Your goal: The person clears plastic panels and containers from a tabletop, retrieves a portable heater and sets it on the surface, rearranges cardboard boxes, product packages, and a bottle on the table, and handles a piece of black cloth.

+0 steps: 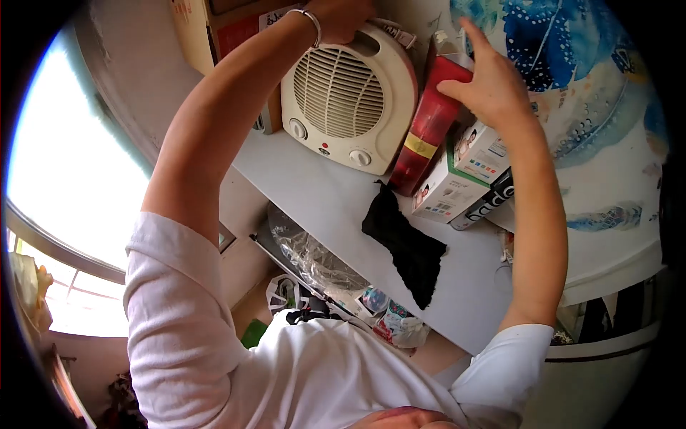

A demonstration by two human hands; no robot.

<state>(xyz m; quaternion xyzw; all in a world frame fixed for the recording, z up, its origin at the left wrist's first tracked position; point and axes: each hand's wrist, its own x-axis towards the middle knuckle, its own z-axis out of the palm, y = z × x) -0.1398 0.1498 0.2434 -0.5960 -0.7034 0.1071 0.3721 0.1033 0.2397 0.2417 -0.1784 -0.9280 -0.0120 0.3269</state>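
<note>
Head feed: fan heater (339, 93) standing on the pale tabletop (307, 168), brown carton (193, 36) on one side, red box (434, 114) just beside it on the other. Left hand (343, 16) is up at the heater's top handle, cut by the frame edge and fingers hidden, so I can't tell if it's gripping or only resting. Right hand (496, 82) is spread wide, index finger pointing up, thumb over the red box's upper end; can't confirm contact from here.

Risks as I read them: the heater looks top-handled and bulky, so a pull from the left hand alone could swing its base into the red box. Red box is tall and narrow; a nudge from heater or thumb could topple it onto the white cartons (450, 189) and the dark lettered box (486, 200). Black cloth (404, 243) lies in front, reaching toward the table's front edge; a heater dragged forward could snag it or rock on the folds. My blind spot is the handle, so a weak hold there would go unnoticed
</note>
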